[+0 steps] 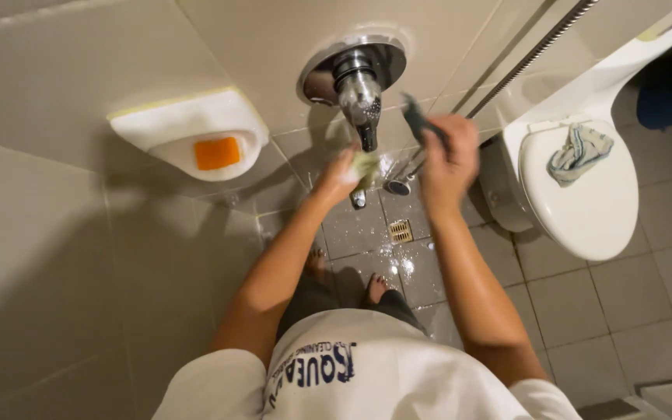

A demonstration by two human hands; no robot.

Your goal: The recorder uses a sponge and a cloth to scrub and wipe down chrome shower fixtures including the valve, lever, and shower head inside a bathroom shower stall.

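My left hand (338,177) reaches under the chrome wall tap (358,85) and is closed on a pale yellow-green sponge or cloth (365,166). My right hand (446,159), blurred by motion, grips a dark grey-green scrubbing tool (416,117) just right of the tap's lever. Both hands are close together below the round chrome tap plate. A lower chrome spout (397,187) pokes out between them.
A white wall soap dish (184,124) holds an orange soap bar (217,153) at left. A white toilet (585,210) with its lid down carries a crumpled cloth (579,153). A shower hose (534,50) runs up right. Wet tiles surround a floor drain (400,231), with my bare feet (375,288) close by.
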